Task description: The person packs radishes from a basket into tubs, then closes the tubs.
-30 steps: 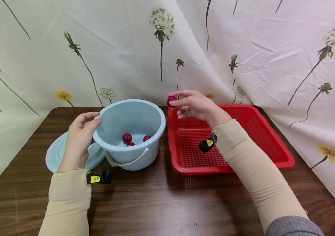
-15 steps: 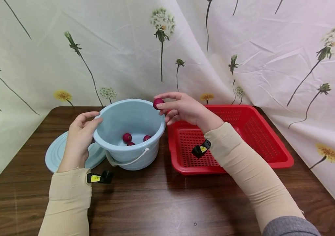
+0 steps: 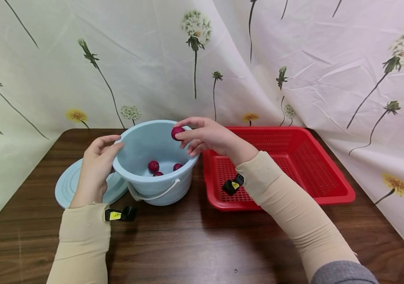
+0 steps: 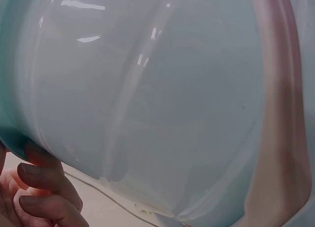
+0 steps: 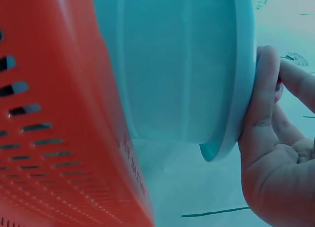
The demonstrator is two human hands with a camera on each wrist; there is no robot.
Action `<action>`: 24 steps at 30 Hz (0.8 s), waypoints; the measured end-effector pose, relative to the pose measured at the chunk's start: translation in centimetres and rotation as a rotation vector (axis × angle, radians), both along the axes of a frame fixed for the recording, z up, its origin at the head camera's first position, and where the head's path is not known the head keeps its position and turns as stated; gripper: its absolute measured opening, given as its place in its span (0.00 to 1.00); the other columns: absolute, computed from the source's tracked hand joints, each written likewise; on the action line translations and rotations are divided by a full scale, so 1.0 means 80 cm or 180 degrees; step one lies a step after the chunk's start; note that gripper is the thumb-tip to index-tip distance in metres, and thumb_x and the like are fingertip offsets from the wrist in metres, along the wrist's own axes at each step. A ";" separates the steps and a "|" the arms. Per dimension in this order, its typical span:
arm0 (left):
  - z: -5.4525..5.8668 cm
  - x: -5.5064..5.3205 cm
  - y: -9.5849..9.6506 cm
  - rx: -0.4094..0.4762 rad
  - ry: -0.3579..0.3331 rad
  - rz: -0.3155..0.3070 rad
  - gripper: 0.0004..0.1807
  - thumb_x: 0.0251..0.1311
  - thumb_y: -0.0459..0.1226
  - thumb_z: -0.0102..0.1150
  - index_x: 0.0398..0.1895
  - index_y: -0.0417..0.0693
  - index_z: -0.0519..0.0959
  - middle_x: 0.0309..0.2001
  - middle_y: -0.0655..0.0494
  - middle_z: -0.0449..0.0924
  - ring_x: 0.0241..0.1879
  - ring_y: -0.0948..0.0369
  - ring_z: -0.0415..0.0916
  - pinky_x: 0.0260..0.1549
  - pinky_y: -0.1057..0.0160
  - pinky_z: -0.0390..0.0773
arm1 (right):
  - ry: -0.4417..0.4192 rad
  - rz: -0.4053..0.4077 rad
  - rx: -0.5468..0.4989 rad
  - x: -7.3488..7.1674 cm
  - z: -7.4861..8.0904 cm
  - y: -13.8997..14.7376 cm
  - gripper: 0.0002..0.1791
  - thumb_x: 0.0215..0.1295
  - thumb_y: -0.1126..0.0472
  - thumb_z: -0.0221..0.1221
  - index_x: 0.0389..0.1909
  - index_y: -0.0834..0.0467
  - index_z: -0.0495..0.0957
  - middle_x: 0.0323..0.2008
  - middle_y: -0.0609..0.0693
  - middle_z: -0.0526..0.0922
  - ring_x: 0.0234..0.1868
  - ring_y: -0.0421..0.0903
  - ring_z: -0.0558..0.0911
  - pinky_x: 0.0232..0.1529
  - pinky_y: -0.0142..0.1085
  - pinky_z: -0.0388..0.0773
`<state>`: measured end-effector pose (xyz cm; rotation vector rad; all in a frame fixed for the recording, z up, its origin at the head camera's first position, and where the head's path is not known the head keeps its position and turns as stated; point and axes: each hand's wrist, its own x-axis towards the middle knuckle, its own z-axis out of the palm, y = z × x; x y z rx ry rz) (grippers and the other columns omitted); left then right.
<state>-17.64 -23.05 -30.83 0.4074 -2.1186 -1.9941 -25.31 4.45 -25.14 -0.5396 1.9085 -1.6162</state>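
A light blue bucket (image 3: 184, 183) stands upright on the table, with a few round purple-red radishes (image 3: 153, 166) at its bottom. My left hand (image 3: 96, 161) grips the bucket's rim at the left; in the left wrist view its curled fingers (image 4: 49, 187) show beside the bucket wall. Over the right part of the bucket's mouth, my right hand (image 3: 212, 138) pinches another radish (image 3: 177, 133) between thumb and fingers. The right wrist view shows that hand close by the bucket's rim (image 5: 243, 74), the radish (image 5: 279, 91) mostly hidden by the fingers.
A red perforated plastic basket (image 3: 219, 204) sits right of the bucket, under my right forearm. The light blue lid (image 3: 64, 185) lies at the left, partly behind my left hand. The bucket's white handle (image 3: 160, 194) hangs at the front. A flower-print cloth (image 3: 145, 59) hangs behind the wooden table (image 3: 173, 244).
My right hand has carried the radish leftward and slightly down, from above the basket's left edge to over the bucket's mouth. The left hand and the bucket have stayed in place.
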 end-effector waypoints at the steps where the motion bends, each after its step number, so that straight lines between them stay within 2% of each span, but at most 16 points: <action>1: 0.000 0.000 0.000 -0.0003 0.0004 -0.0003 0.09 0.67 0.44 0.60 0.48 0.63 0.75 0.33 0.69 0.82 0.29 0.71 0.80 0.25 0.72 0.80 | 0.0038 0.0005 0.0041 0.000 -0.001 -0.001 0.21 0.69 0.60 0.59 0.61 0.55 0.74 0.37 0.57 0.83 0.24 0.46 0.82 0.31 0.34 0.84; 7: 0.000 0.001 0.000 -0.0002 0.0022 -0.0035 0.09 0.67 0.44 0.60 0.48 0.63 0.75 0.33 0.69 0.82 0.29 0.71 0.80 0.26 0.72 0.80 | 0.0182 0.0036 0.0226 -0.002 -0.004 -0.005 0.20 0.68 0.60 0.60 0.61 0.54 0.74 0.37 0.58 0.84 0.26 0.46 0.83 0.32 0.35 0.84; 24: -0.002 0.001 -0.001 0.0015 0.0034 -0.0055 0.09 0.67 0.44 0.59 0.48 0.62 0.75 0.33 0.69 0.81 0.29 0.71 0.80 0.24 0.72 0.79 | 0.0304 -0.0034 0.0367 -0.001 -0.009 -0.008 0.22 0.68 0.58 0.60 0.62 0.54 0.73 0.35 0.55 0.84 0.28 0.46 0.84 0.31 0.33 0.83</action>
